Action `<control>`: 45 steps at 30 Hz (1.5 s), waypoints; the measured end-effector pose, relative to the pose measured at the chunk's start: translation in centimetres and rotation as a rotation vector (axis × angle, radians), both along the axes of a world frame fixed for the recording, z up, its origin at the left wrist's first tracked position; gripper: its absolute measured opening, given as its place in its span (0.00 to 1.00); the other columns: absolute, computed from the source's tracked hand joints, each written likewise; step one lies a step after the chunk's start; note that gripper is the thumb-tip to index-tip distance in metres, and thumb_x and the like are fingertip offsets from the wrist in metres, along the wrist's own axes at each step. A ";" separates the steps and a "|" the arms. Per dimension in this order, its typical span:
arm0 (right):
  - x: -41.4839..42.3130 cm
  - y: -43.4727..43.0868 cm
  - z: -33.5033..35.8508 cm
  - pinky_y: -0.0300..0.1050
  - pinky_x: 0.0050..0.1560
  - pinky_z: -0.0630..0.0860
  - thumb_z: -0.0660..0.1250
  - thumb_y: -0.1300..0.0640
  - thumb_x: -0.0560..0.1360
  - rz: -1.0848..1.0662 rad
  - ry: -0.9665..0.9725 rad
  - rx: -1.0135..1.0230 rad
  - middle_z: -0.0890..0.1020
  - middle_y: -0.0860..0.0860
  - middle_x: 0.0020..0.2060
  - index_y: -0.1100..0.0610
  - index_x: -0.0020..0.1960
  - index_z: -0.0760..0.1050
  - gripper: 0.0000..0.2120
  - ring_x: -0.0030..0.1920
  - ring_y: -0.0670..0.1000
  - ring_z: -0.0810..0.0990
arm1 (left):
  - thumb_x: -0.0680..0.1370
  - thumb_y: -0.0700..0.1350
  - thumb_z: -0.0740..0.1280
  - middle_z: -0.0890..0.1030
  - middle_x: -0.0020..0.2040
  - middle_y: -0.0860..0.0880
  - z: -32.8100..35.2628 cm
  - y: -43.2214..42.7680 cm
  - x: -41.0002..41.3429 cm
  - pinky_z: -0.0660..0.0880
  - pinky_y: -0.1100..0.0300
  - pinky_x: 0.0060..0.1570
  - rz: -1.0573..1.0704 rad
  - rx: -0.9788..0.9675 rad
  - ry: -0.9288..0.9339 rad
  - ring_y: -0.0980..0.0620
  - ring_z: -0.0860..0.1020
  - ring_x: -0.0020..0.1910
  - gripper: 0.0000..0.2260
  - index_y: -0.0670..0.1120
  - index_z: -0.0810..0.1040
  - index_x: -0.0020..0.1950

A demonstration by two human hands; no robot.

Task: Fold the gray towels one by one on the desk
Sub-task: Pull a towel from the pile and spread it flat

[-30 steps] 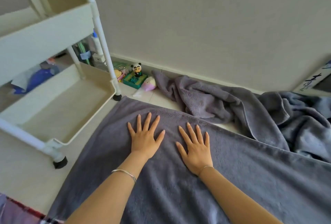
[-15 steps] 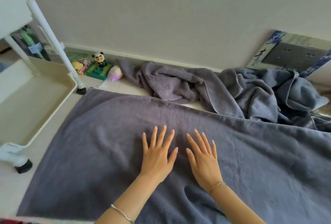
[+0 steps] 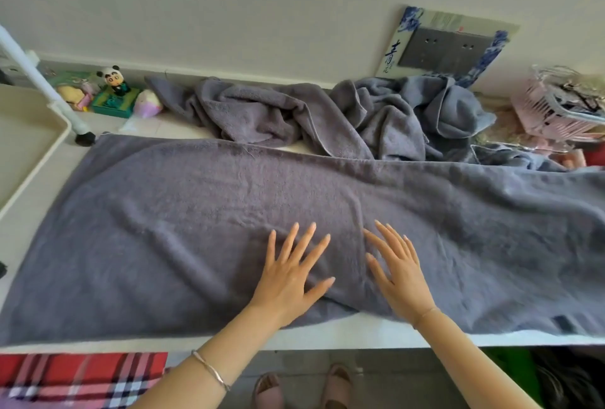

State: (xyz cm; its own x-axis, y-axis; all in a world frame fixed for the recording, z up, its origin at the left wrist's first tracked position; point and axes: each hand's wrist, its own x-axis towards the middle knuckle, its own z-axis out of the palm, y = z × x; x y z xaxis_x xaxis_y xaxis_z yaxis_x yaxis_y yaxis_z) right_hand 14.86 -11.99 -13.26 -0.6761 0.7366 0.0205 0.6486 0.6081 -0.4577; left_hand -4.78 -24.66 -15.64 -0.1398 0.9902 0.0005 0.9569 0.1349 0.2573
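A large gray towel (image 3: 196,212) lies spread flat across the white desk (image 3: 327,336), reaching from the left side past the right frame border. My left hand (image 3: 291,274) and my right hand (image 3: 397,271) press on it side by side near the front edge, fingers straight and spread. Small wrinkles run through the cloth between and around the hands. Behind it, against the wall, more gray towels (image 3: 327,114) lie crumpled in a heap.
A white trolley shelf (image 3: 29,133) stands at the left with its wheel on the desk. A panda figure (image 3: 114,79) and small toys sit at the back left. A pink basket (image 3: 556,111) is at the back right. A plaid cloth (image 3: 82,376) shows below the desk.
Both hands slid back along the towel toward the desk's front edge. The view swung right and down, now showing the front edge, the floor and the pink basket.
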 end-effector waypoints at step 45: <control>14.4 -5.4 -1.0 0.48 0.74 0.34 0.42 0.33 0.76 -0.041 -0.061 -0.070 0.54 0.38 0.74 0.37 0.71 0.61 0.27 0.76 0.44 0.44 | 0.74 0.62 0.36 0.62 0.74 0.49 1.4 -3.2 10.0 0.48 0.42 0.73 0.252 -0.104 -0.025 0.46 0.54 0.76 0.34 0.52 0.61 0.75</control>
State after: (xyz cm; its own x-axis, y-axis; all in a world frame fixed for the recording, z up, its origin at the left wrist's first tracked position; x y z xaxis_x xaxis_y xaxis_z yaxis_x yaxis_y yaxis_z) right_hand 29.26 -17.39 -14.24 -0.6440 0.7616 -0.0727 0.7002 0.5484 -0.4572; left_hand 5.22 -27.90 -14.20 -0.3808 0.9186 -0.1060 0.8832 0.3953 0.2522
